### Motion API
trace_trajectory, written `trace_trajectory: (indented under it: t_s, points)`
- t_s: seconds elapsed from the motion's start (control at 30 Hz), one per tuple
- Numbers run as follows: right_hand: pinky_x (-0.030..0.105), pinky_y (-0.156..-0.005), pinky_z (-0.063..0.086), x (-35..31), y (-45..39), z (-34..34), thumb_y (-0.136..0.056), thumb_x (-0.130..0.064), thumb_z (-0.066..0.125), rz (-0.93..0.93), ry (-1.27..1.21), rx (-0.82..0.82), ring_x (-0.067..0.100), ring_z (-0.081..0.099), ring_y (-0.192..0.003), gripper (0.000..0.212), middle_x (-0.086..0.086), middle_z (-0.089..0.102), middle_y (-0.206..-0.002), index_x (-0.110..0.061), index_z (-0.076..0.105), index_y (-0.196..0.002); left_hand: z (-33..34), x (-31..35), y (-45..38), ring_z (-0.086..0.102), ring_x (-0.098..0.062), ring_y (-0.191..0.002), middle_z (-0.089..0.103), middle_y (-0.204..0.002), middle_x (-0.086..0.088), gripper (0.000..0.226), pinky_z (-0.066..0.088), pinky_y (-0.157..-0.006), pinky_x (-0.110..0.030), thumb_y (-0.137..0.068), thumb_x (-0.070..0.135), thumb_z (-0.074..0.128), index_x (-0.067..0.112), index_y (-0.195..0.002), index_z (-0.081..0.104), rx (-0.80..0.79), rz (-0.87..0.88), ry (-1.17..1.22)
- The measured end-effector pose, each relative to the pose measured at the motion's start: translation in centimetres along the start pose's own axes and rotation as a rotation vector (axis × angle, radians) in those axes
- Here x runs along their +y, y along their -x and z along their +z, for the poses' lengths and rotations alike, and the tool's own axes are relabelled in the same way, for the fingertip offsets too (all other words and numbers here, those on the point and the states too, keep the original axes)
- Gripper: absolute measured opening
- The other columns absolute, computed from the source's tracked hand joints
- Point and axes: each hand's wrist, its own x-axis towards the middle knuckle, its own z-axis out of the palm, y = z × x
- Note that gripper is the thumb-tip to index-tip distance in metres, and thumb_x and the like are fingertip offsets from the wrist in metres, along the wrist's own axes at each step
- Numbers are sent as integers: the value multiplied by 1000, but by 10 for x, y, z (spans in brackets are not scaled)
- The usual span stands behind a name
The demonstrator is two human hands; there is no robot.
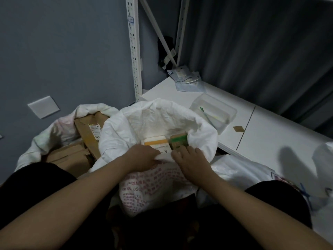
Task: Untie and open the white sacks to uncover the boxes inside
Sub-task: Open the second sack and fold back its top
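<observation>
Both hands clamped on near rim of middle sack (162, 120): left hand (144, 156), right hand (189, 158). Boxes (158, 142) already showing inside. Risk: rim slips from grip, flops back & hides them.

Open sack (158, 120) sat centre, directly in front of the person, two boxes (167, 143) side by side inside it. Left hand (142, 156) and right hand (191, 160) were at its near rim. Second sack (59, 127) holding cartons (86, 134) lay left. Shelf (261, 141) ran right, with a container (214, 110) on it and packets (187, 80) behind that.
</observation>
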Motion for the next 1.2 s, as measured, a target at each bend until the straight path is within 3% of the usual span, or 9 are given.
trace_trajectory:
  t_s: [0.17,0.33,0.43,0.57,0.67,0.8,0.9,1.03,1.2]
  points:
    - [32,-53,46,-12,-2,0,-80,-41,55,46,-278,-91,27,61,-70,40,10,64,-88,-11,61,-105,38,0,-1,57,-20,-53,58,-62,-3,42,49,-47,-30,-56,20,87,14,-81,54,590,215,-275]
    - [35,-52,45,-13,-2,17,-84,-9,62,166,-454,-68,35,62,-78,40,17,61,-100,-8,55,-123,46,-1,39,48,-29,-111,52,-120,-12,78,37,-95,-40,-68,67,66,9,-119,51,790,-507,408]
    - [37,-64,45,-22,5,22,-96,-15,47,301,-523,-36,36,59,-89,46,18,56,-114,-14,43,-142,52,-13,42,41,-34,-125,35,-142,-17,99,38,-103,-42,-69,64,70,10,-141,29,609,-998,1303]
    - [34,-67,41,-35,10,15,-99,-20,42,346,-492,-42,33,57,-96,47,15,51,-121,-22,35,-146,58,-19,11,60,-35,-103,48,-134,-15,119,58,-74,-48,-48,71,70,27,-146,21,515,-1040,1936]
    - [36,-64,42,-36,19,6,-96,-19,47,295,-390,-62,37,59,-91,47,17,54,-116,-21,41,-143,39,-6,-1,64,-26,-82,57,-121,-19,60,54,-50,-31,-89,26,60,5,-139,35,540,-957,1891]
    - [32,-61,34,-31,30,-1,-90,-47,46,54,-332,-94,32,57,-85,37,12,54,-102,-23,53,-118,24,-7,3,60,-29,-95,55,-126,-20,44,54,-84,-44,-94,4,52,6,-136,42,601,-857,1842]
    - [31,-68,38,-35,7,-31,-81,-64,55,286,-687,-8,16,47,-86,37,-1,49,-96,-27,52,-83,15,-2,18,58,-31,-106,55,-126,-16,43,50,-93,-47,-94,2,53,7,-135,43,628,-739,1951]
    - [25,-59,37,-59,-27,-41,-80,-42,71,534,-1113,-151,9,53,-77,37,-9,52,-87,-21,45,-97,15,11,44,62,-29,-104,57,-127,-16,37,58,-72,-36,-96,11,51,8,-132,46,424,-513,2166]
    - [27,-53,30,-93,-13,-16,-66,-11,77,245,-479,21,25,60,-74,40,8,58,-94,-11,59,-102,21,0,47,57,-29,-109,55,-122,-16,48,52,-83,-38,-94,52,46,12,-122,52,285,-731,1958]
